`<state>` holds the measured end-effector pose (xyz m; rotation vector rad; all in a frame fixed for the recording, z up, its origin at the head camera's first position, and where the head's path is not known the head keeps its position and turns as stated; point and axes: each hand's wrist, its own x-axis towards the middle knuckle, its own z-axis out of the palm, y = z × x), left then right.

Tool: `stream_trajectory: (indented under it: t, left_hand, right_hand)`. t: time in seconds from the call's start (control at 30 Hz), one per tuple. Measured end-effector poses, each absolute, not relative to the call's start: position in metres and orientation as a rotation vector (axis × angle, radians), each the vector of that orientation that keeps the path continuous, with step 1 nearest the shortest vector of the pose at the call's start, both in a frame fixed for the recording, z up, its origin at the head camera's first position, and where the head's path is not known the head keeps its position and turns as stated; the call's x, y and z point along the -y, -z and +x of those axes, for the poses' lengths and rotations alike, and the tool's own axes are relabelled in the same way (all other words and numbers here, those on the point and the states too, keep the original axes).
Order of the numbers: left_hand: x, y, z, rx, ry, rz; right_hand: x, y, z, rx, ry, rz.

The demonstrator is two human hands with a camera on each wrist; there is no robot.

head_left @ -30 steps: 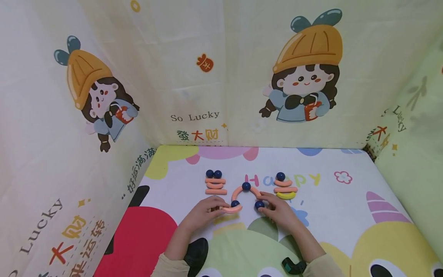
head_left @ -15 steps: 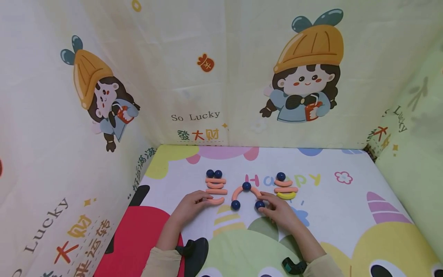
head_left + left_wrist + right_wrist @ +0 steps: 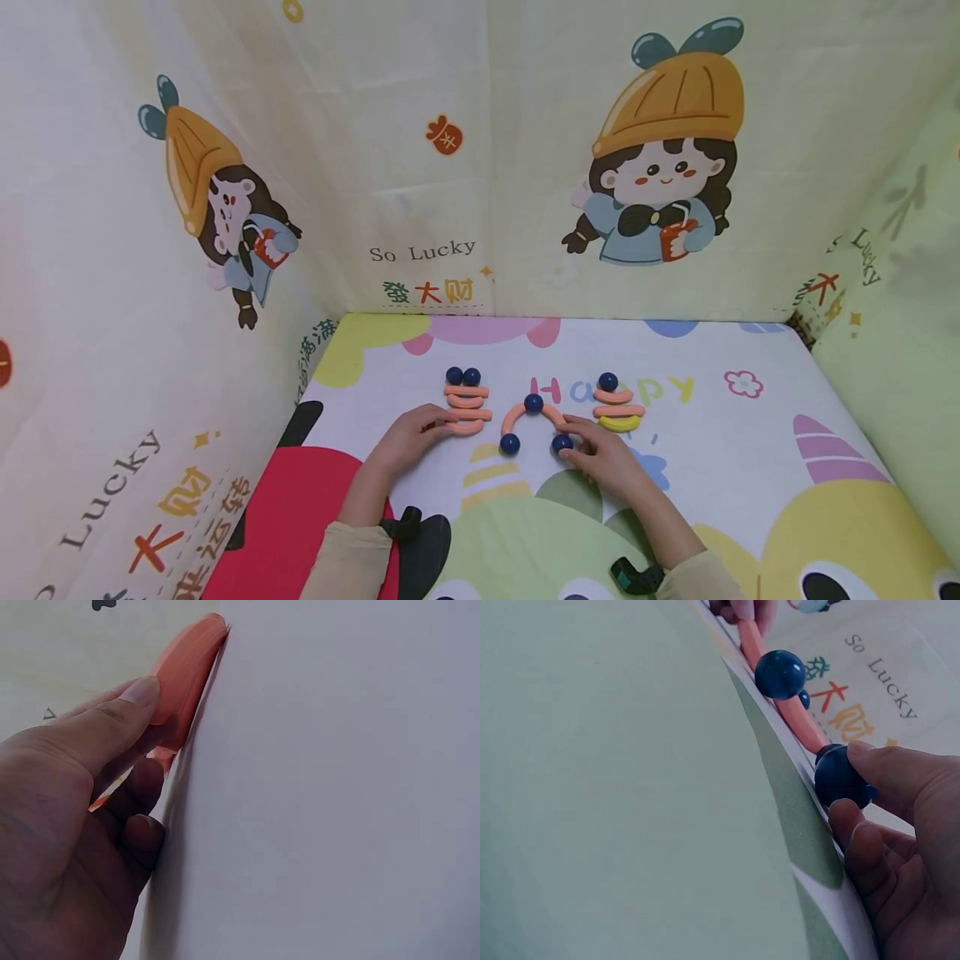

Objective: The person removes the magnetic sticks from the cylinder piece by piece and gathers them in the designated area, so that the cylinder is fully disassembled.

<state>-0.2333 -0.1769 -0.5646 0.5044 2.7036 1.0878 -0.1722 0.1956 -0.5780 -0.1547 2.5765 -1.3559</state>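
My left hand (image 3: 408, 437) holds the left end of a curved salmon-pink rod (image 3: 468, 428), which lies just below a straight pink rod (image 3: 478, 415). In the left wrist view the thumb presses on the curved rod (image 3: 187, 671); the far fingertips are partly hidden. My right hand (image 3: 607, 458) pinches a dark blue ball (image 3: 562, 444) at the right foot of an arch. Two curved pink rods form that arch, with a blue ball (image 3: 533, 404) on top and another ball (image 3: 510, 444) at its left foot. In the right wrist view the thumb touches the pinched ball (image 3: 842, 778).
Above the left hand, two blue balls (image 3: 462, 377) sit over stacked pink rods. To the right stand a blue ball (image 3: 608, 382), pink rods (image 3: 618, 411) and a yellow curved rod (image 3: 618, 424). Patterned cloth walls (image 3: 525, 283) surround the printed tabletop (image 3: 697, 450).
My left hand has carried the curved rod from beside the arch's left foot leftward and up, setting it under the left stack. My right hand stays at its ball.
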Motion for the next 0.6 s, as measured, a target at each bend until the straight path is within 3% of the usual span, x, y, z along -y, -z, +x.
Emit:
stream_trajectory:
  t: [0.37,0.6]
  left_hand:
    - [0.1795,0.5680,-0.2385,-2.765,-1.046,0.590]
    - [0.1754,0.5685,-0.2368,-2.783,-1.048,0.510]
  right_hand:
    - [-0.1953,0.5784,-0.1729,-2.571,1.374,-0.172]
    - [-0.1957,0.5804,-0.1732,-2.553,1.430,-0.205]
